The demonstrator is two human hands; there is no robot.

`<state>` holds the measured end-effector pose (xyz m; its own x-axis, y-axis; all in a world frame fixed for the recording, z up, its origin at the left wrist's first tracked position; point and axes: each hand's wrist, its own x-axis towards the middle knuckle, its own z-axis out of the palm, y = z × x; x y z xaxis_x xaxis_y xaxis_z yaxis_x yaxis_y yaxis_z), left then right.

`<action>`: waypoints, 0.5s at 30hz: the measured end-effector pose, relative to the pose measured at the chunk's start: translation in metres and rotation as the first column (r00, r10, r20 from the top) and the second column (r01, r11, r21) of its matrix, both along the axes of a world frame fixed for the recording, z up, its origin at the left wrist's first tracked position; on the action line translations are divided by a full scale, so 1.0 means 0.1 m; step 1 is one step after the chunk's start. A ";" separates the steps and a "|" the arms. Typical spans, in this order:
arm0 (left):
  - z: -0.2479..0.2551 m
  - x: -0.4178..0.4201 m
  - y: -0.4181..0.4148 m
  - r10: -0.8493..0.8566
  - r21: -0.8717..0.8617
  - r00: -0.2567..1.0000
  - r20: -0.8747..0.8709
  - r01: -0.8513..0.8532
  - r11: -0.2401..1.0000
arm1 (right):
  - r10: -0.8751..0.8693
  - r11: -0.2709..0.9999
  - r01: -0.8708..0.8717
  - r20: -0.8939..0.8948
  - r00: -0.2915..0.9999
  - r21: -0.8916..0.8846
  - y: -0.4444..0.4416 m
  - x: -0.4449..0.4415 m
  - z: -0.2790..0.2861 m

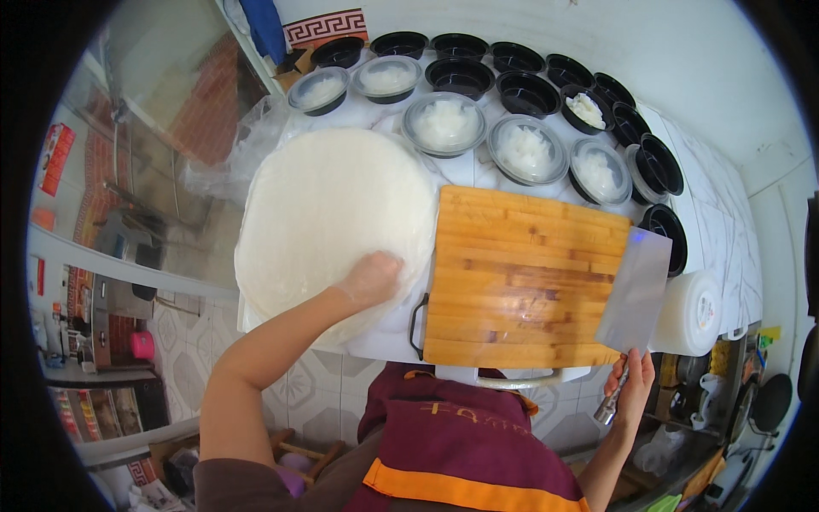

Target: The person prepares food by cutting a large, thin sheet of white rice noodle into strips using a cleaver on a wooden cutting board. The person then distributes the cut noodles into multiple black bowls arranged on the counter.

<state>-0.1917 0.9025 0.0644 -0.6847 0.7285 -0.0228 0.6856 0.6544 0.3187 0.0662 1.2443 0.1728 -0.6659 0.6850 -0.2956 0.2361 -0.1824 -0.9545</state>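
My left hand [375,279], apparently in a thin clear glove, is curled on the lower right part of a big round stack of white, glossy sheets [333,211]. Its fingertips are hidden, so whether it pinches a sheet cannot be told. To the right of the stack lies a bamboo cutting board [524,275] with a black handle [417,326] at its left side. My right hand [630,384] grips a cleaver [636,288] by its metal handle. The broad blade points away from me, over the board's right edge.
Black round bowls [461,77] stand in rows behind the board. Several have clear lids over white strips [445,121]; one uncovered bowl holds pale pieces [585,111]. A white round tub [694,313] is right of the cleaver. A clear plastic bag [237,153] lies at far left.
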 end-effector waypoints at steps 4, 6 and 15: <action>-0.04 -0.14 -0.05 0.202 0.286 0.979 0.034 -0.203 0.936 | 0.006 1.000 -0.006 -0.004 1.000 -0.031 0.02 0.02 -0.04; -0.07 -0.28 -0.14 0.409 0.233 0.732 0.545 -0.601 0.765 | -0.001 0.999 0.000 -0.005 1.000 -0.042 0.01 0.02 -0.04; 0.16 -0.46 -0.13 0.298 -0.028 0.916 0.268 -0.301 0.953 | -0.040 0.999 0.040 0.019 0.999 -0.021 -0.02 0.02 -0.05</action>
<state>-0.2377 0.8897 0.0802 -0.8409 0.4917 -0.2261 0.3470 0.8104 0.4722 0.0687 1.2426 0.1677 -0.6325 0.7044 -0.3221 0.2454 -0.2122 -0.9459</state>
